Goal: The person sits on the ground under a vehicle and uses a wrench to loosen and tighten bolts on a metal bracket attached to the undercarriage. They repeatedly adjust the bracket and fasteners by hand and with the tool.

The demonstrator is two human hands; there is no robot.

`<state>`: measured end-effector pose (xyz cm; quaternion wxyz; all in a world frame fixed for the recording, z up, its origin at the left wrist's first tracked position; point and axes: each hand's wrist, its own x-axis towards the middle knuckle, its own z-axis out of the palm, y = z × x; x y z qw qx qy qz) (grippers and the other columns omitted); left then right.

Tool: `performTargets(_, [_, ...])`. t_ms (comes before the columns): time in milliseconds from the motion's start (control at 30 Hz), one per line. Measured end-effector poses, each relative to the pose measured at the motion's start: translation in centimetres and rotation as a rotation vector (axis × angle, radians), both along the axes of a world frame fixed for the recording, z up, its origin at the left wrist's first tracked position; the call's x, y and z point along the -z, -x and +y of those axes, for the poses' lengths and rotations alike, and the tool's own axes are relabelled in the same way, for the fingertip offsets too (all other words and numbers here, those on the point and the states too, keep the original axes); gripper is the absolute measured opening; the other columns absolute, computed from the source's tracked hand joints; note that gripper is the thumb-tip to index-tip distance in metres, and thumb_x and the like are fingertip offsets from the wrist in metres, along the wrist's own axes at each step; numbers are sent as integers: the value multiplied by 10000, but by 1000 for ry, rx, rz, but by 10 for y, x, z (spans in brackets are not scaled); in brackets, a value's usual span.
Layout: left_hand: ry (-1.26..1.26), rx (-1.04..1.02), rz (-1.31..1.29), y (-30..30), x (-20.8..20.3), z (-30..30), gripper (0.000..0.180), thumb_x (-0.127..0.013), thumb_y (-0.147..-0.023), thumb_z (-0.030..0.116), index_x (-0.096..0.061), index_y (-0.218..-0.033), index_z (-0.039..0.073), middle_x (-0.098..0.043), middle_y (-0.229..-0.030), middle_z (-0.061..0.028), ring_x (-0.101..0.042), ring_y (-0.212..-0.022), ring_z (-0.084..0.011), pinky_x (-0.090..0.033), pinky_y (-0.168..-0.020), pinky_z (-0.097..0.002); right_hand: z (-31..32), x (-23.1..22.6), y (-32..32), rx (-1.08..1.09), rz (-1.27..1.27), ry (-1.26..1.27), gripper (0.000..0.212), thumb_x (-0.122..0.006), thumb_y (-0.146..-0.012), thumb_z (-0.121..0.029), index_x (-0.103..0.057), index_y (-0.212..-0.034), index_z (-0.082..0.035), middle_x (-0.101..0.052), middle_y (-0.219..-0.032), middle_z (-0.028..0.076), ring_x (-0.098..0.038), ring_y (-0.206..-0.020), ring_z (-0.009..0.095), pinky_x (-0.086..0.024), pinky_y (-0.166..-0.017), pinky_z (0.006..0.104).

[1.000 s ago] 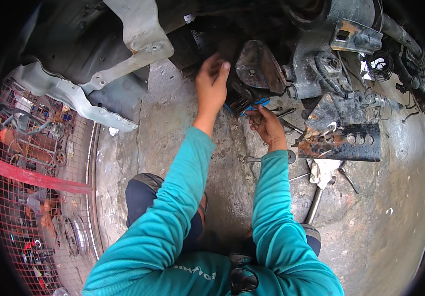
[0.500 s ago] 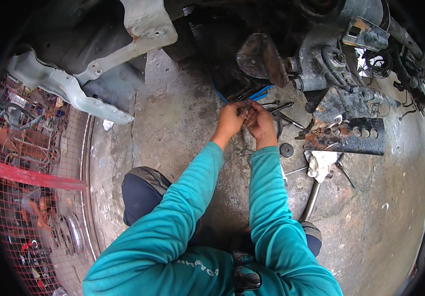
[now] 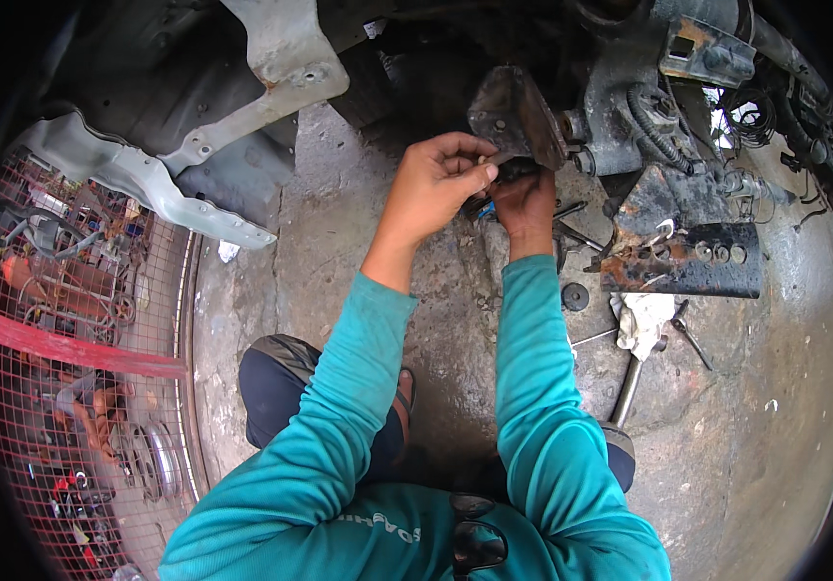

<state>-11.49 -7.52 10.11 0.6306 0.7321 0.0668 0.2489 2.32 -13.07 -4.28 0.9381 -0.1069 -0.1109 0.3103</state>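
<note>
My left hand (image 3: pixel 436 189) is raised beside a rusty metal bracket (image 3: pixel 518 118). Thumb and fingers are pinched on a small pale metal piece (image 3: pixel 500 158) that points toward the bracket's lower edge; its exact kind is unclear. Just to the right, my right hand (image 3: pixel 525 205) reaches up beneath the same bracket. Its fingertips disappear into a dark part there, so whether they grip anything is hidden. Behind the right hand lie several dark hand tools (image 3: pixel 579 234) on the concrete floor. A bit of something blue (image 3: pixel 486 209) peeks out between the hands.
A black perforated steel beam (image 3: pixel 687 263) is at right, with a round black disc (image 3: pixel 575 296), a white rag (image 3: pixel 643 321), a metal bar (image 3: pixel 627 387) and a wrench-like tool (image 3: pixel 692 339) nearby. Grey bodywork (image 3: pixel 145 189) hangs at left, above red mesh fencing (image 3: pixel 77 344).
Both hands have come up from the tools and blue item on the floor to the rusty bracket. They have parted, the left going up and left, the right slightly right.
</note>
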Motion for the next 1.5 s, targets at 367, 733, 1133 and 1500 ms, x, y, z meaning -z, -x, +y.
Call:
performTargets(367, [-227, -33, -7, -21, -36, -32, 336, -797, -884, 133, -687, -1136, -61, -729, -795, -76, -661, -707, -88, -534, -648, -241, -24, -10, 6, 97, -149, 160, 493, -627, -994, -411, -499, -1408, -176, -610, -1286, 21, -615, -1191, 209, -536, -955, 489])
performTargets(733, [-47, 31, -39, -33, -55, -28, 218, -811, -870, 122, -708, -975, -38, -705, -797, -79, -663, -635, -121, -569, -589, -253, -25, -10, 11, 193, -142, 212, 556, -625, -1002, -401, -441, -1456, -139, -561, -1382, 93, -610, -1236, 263, -590, -938, 517])
performTargets(1133, [-105, -5, -98, -36, -40, -27, 230, -813, -857, 80, -703, -1008, -55, -725, -875, -105, -691, -722, -149, -570, -642, -266, -27, -19, 20, 160, -56, 206, 568, -639, -1001, -353, -402, -1477, -153, -548, -1388, 105, -605, -1241, 283, -587, -934, 539])
performTargets(1500, [365, 149, -40, -32, -25, -19, 243, -760, -906, 61, -655, -1085, -67, -731, -952, -140, -711, -753, -165, -615, -695, -291, -24, -13, 19, 176, -54, 248, 500, -608, -1011, -329, -427, -1443, -156, -583, -1352, 107, -617, -1216, 292, -574, -914, 563])
